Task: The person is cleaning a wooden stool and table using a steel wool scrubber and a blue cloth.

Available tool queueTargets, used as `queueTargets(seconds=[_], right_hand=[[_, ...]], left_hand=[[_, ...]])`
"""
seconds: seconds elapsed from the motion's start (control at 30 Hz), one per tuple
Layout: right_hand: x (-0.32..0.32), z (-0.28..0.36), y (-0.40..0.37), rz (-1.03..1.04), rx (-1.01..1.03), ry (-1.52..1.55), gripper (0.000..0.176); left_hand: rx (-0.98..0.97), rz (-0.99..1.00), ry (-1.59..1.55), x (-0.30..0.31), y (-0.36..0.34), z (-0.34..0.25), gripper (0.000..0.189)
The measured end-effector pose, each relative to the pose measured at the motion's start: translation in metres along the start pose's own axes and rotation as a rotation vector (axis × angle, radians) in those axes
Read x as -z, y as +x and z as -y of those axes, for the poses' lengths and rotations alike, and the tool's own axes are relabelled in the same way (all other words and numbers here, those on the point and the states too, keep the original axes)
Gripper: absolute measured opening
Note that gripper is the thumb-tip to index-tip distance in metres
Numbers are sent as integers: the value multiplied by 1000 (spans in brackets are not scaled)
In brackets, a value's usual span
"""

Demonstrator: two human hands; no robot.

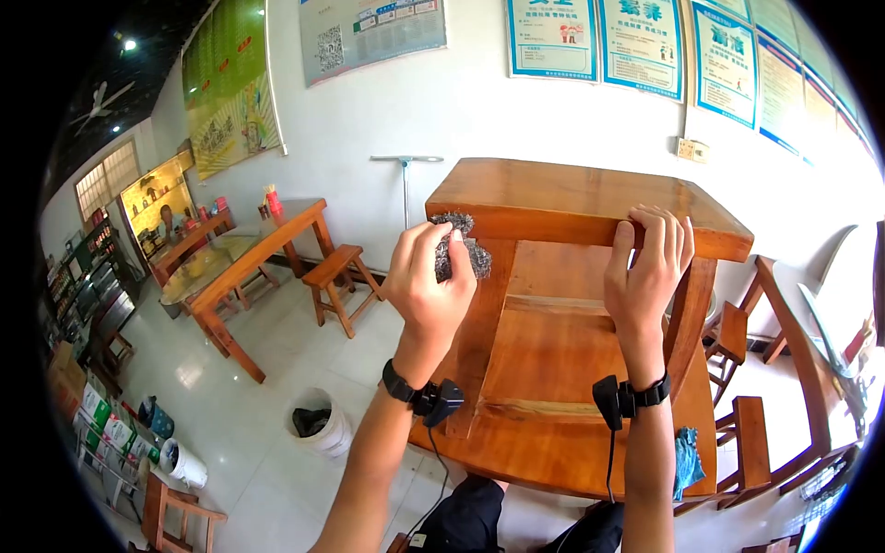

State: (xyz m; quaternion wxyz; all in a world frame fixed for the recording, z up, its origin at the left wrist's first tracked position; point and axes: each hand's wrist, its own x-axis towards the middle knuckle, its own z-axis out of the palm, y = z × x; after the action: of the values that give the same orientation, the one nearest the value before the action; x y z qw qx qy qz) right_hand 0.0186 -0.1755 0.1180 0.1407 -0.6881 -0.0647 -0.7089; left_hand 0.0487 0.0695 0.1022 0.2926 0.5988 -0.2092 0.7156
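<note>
The person's left hand [429, 276] is clamped on a wad of steel wool [477, 258], which sits against the left front corner of a wooden stand [581, 184]. The right hand [648, 267] rests over the stand's front edge, toward the right, with thumb and fingers apart. The stand's top is glossy brown wood and catches the light; below it a leg comes down on the left to the broad, shiny desk [525, 465]. A crumpled blue cloth [688, 461] lies at the desk's near right edge.

The stand blocks the way between the person and the far white wall, where posters [643, 46] hang above a socket [692, 150]. Just left of the stand, a T-shaped pole [407, 189] stands by the wall. To the left a small stool [341, 281] takes up floor beside a glass-topped table [277, 235]. Nearer, a white bucket [336, 438] with something black inside stands on the pale tiled floor [258, 470]. A wooden bench [751, 442] crowds the near right, and a green banner [230, 92] hangs far left.
</note>
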Motion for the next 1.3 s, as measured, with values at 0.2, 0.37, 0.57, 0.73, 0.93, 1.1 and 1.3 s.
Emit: queueTargets(seconds=[0.2,0.37,0.57,0.73,0.93,1.1,1.3], right_hand=[[1,3,1,23,-19,17,11],[2,3,1,17,-11,13,10],[4,0,2,27,-5,15,10],[2,3,1,22,-25,25,9],[3,2,1,20,-14,39,10],[5,-2,1,29,8,23,13],[5,2,2,9,0,25,17]], left_hand=[[-90,55,39,11,10,16,10],[-81,14,35,1,20,0,11],[-39,93,25,10,8,5,10],[-138,25,55,0,31,5,7],[-201,112,-2,-2,18,-4,11],[-166,61,45,-1,34,6,11],[-202,99,-2,-17,31,-20,12]])
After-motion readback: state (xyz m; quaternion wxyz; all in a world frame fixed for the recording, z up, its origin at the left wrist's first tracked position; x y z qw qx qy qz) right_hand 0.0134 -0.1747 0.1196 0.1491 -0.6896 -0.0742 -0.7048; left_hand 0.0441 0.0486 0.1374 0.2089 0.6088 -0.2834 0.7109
